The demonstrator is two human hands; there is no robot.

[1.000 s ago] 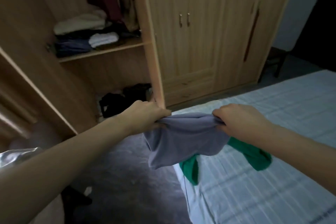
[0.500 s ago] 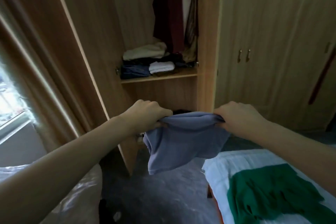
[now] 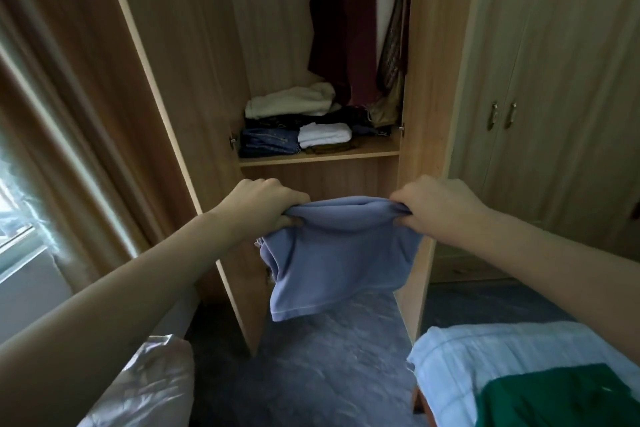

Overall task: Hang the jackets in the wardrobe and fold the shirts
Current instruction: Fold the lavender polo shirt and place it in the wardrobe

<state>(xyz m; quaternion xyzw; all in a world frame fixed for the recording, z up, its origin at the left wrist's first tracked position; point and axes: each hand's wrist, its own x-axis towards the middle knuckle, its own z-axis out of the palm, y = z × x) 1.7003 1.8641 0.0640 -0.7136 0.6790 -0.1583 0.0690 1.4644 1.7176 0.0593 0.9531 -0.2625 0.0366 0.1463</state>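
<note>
A folded lavender-blue shirt hangs in the air in front of the open wardrobe. My left hand grips its upper left edge and my right hand grips its upper right edge, fingers curled into the cloth. Above the hands, the wardrobe shelf carries folded clothes: a cream pile, jeans and a white piece. Dark red garments hang over the shelf. A green shirt lies on the bed at the lower right.
The bed with a pale checked sheet fills the lower right corner. The open wardrobe door stands to the left, with brown curtains and a window beyond. Closed wardrobe doors are at the right. Something shiny and silver lies lower left. Grey floor lies between.
My view has swung from the bed toward the open wardrobe and come closer. Both hands still hold the blue shirt, now lifted in front of the shelf; the green shirt stays behind on the bed.
</note>
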